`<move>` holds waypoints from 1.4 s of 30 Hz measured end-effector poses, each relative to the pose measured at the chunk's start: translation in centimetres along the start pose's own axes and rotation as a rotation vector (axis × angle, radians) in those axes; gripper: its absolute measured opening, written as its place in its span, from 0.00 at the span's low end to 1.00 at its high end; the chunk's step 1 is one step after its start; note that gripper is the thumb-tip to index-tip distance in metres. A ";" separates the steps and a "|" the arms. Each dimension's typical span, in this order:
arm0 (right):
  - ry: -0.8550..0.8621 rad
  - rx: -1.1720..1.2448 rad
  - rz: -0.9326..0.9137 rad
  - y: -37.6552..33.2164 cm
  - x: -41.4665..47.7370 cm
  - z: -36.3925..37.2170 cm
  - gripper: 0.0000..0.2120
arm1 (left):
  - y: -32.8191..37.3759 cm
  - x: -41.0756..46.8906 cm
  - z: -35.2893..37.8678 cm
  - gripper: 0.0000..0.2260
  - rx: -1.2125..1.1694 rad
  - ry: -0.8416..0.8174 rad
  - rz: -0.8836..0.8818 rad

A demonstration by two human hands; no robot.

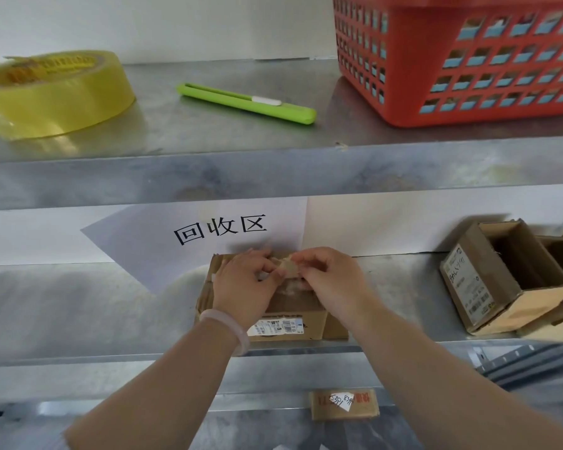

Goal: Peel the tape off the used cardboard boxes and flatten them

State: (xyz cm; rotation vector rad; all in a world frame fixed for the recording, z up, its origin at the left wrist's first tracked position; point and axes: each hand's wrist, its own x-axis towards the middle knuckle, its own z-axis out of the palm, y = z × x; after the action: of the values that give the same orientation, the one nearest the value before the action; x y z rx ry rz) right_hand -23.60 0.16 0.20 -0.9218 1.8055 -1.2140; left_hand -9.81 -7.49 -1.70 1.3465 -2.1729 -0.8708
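Pinching 1 tape scrap [286, 267] w/ L hand [245, 282], R hand [333, 284] over 1 box [293, 315]; 1 cutter [246, 103] above.

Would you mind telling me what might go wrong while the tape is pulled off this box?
1. Both the left hand and right hand pinch the crumpled tape, and neither clearly pins the box, which sits near the front edge of the shelf; a sharp tug might drag it off.
2. The tape looks bunched, so it may tear and leave pieces stuck.
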 end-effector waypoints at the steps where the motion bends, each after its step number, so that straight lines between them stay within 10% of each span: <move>1: 0.011 0.036 0.018 0.0 0.0 -0.1 0.15 | -0.1 -0.1 0.0 0.06 -0.045 0.023 -0.018; 15: 0.074 -1.035 -0.524 2.1 -1.2 1.3 0.13 | -1.2 -0.5 -1.3 0.04 -0.083 0.222 -0.080; 42: 0.102 -0.956 -0.665 4.8 -0.7 0.9 0.16 | -1.5 -1.0 -1.9 0.13 0.378 0.089 0.394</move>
State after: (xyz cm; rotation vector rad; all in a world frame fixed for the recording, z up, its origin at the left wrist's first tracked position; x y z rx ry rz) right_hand -23.20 1.75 -4.43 -2.1496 2.2700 -0.6851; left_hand -7.21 -7.58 -1.43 1.0258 -2.4920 -0.2561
